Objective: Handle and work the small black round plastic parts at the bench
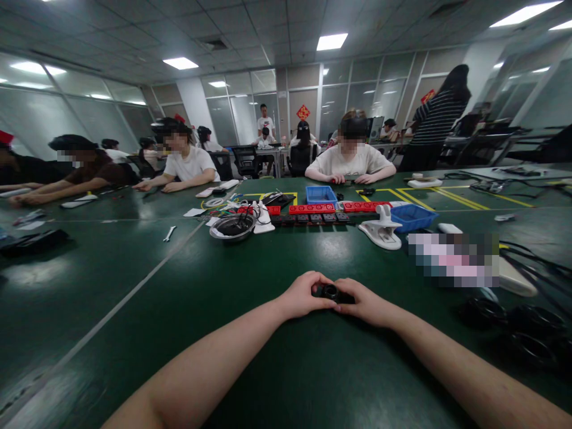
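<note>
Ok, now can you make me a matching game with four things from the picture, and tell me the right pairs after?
Things:
1. wrench
2. small black part
3. red socket strips
4. metal bowl

Clues:
A. between the left hand and the right hand
B. round, with dark stuff inside
C. silvery, lying flat on the green table
D. bright red, in a row across the table

Right pairs: 1-C, 2-A, 3-D, 4-B
</note>
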`<state>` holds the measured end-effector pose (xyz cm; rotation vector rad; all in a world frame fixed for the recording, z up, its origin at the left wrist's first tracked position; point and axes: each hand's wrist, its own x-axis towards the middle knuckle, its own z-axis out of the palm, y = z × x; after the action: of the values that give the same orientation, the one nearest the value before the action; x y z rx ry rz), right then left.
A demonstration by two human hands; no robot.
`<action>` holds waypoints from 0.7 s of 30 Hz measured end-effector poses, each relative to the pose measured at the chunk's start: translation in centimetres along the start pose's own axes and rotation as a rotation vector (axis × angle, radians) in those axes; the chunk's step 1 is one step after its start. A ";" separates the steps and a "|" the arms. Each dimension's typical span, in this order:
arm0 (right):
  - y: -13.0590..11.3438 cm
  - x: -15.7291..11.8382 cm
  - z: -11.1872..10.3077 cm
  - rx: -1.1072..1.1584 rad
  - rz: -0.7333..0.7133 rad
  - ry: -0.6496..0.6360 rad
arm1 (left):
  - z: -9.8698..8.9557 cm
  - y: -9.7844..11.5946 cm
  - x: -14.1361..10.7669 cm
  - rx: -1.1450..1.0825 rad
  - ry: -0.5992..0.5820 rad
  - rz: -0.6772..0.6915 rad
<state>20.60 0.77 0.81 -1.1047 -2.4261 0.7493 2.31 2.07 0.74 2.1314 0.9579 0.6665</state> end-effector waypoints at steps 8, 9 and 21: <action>0.1 0.2 0.1 0.011 0.026 0.000 | -0.1 0.1 -0.1 0.000 0.012 0.018; 0.1 0.2 0.1 0.014 0.027 -0.001 | -0.1 0.1 -0.1 -0.004 0.013 0.017; 0.5 0.4 0.6 0.100 0.203 0.069 | 1.1 0.8 -0.2 0.066 0.146 -0.082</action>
<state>20.30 1.14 0.09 -1.3279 -2.2169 0.8702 3.29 1.05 0.60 2.1108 1.1542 0.7667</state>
